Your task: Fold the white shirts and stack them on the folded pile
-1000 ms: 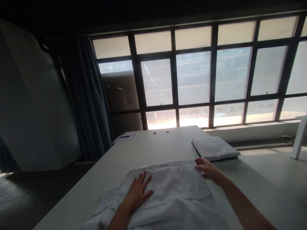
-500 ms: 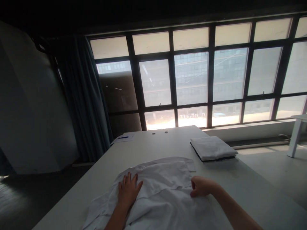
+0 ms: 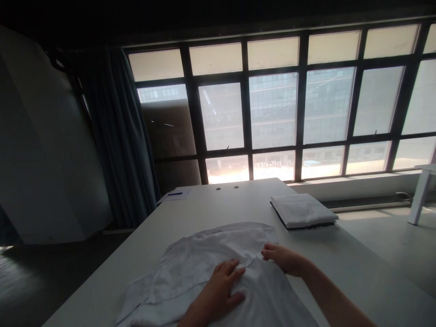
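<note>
I have the white cloth (image 3: 184, 261) on the near part of the desk (image 3: 218, 209), spread loosely, with soft creases across it and its closest part running out of my view at the bottom. The left hand (image 3: 223, 286) rests on it, palm down and flat, thumb set apart from the fingers, gripping nothing that I can see. The right hand (image 3: 282, 260) is at the cloth's right side, fingertips and thumb drawn together on a pinch of the fabric, which lifts into a small ridge there.

Beyond the right hand, apart from the cloth, I see a folded white stack (image 3: 303, 210) with a dark layer showing under its edge. Two round inserts (image 3: 236, 187) sit in the desk's far end, and at its far left corner a blue pen (image 3: 175, 194) lies on a paper (image 3: 184, 196). Past that I get a dark blue curtain (image 3: 117, 136) on the left, bright black-framed windows (image 3: 272, 113) ahead, and a white table leg (image 3: 418, 197) on the right.
</note>
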{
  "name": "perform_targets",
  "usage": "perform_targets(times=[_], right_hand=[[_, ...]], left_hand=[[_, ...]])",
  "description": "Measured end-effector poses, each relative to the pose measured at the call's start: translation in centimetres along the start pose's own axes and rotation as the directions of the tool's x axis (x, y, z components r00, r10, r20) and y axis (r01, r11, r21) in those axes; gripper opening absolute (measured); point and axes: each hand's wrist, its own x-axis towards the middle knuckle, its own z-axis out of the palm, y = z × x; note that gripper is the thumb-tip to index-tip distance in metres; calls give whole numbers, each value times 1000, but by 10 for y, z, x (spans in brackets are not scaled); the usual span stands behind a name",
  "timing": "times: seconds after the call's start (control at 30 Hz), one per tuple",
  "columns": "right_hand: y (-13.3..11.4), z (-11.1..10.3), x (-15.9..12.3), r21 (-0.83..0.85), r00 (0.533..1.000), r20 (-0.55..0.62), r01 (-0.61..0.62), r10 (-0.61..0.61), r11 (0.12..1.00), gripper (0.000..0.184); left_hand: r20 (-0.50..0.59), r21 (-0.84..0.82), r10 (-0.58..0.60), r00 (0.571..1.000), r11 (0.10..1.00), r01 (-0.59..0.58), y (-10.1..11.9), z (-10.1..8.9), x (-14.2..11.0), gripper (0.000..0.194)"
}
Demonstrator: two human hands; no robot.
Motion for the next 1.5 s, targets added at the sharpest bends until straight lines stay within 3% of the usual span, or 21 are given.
perform_targets(times=[0.1,0.2,0.27,0.37,0.47,0.63,0.8,1.07,1.23,1.33,1.5], right_hand=[[2,4,10,-39,995,-90,28,-32,999,19],[9,-1,20,-137,972,-221,55,-85,989,24],[17,-9,23,-237,949,-296,33,-104,971,22],[31,-20,25,-377,921,-374,-46,-107,925,16],[43,-20,28,-457,905,-416,-124,-88,881,6],[54,1,36,-516,851,-508,-178,-133,838,22],[59,13,44,-504,792,-560,-95,-241,858,12],[65,-3,47,-335,722,-615,123,-316,934,27],[62,-9,45,-343,728,-599,145,-335,928,21],[64,-10,42,-427,768,-530,124,-359,896,9],[66,-7,36,-584,844,-376,104,-382,805,11]], left_hand=[[15,-61,-50,999,997,51,-16,2,0,65],[-45,-189,-125,991,975,114,-34,6,4,46],[-77,-268,-183,980,951,156,-40,11,6,44],[-103,-282,-223,969,941,186,-43,16,6,36],[-102,-247,-227,969,949,196,-40,17,3,40],[-98,-230,-225,969,953,198,-37,15,2,40],[-98,-222,-228,969,954,202,-35,13,3,38],[-117,-204,-224,967,959,197,-30,9,2,35],[-187,-134,-198,962,976,174,-26,3,4,20],[-197,-75,-186,963,982,174,-26,1,6,14],[-193,-2,-187,963,982,190,-29,2,7,21]])
